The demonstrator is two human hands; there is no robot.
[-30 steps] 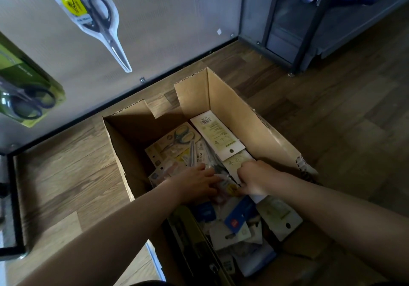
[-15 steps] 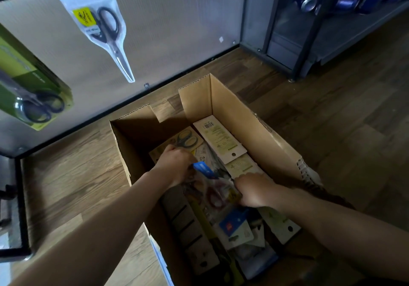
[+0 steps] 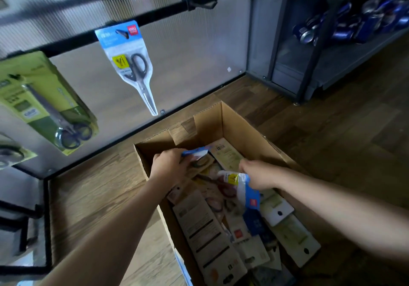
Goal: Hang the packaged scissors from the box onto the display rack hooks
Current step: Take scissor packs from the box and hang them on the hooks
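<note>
Head-worn view, down over box (image 3: 241, 130).

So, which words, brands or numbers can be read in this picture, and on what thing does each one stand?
"deli": red logo, top of the blue hanging scissors pack, only just readable.
Red logo on the blue pack in the right hand: blurred.
Yellow label on the same pack: a warning sign, no readable words.
Green hanging pack: print too blurred.
Barcode card in the box: digits too small.
</note>
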